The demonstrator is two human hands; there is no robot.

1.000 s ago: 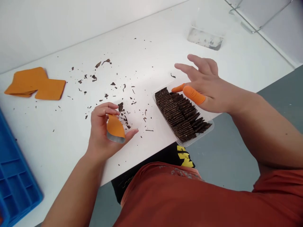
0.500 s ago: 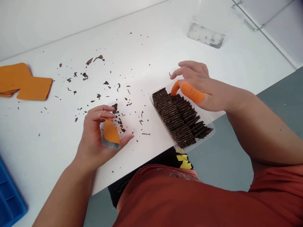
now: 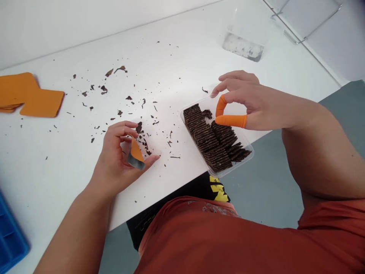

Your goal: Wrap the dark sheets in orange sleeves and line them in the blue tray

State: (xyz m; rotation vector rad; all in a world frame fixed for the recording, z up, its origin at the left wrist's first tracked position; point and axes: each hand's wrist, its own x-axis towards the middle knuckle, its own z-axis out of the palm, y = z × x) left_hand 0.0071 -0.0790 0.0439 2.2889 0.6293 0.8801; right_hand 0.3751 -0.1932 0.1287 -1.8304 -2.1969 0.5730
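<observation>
Thumb (image 3: 232, 120) and forefinger (image 3: 221, 104) of my right grip (image 3: 253, 101) have just drawn together over the tub (image 3: 245, 140) at three o'clock; whether a slice sits between them I cannot tell. Half a second ago the dark slices (image 3: 203, 131) filled that twelve-o'clock end; a gap shows now, so they seem loosened there. My left grip (image 3: 115, 158), at nine, holds the orange pouch (image 3: 137, 151), as before.

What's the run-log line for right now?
left grip: around curled orange piece | right grip: orange-covered fingertips pinched over dark squares, hold unclear | plastic tub: at table edge | dark flakes: across table
</observation>
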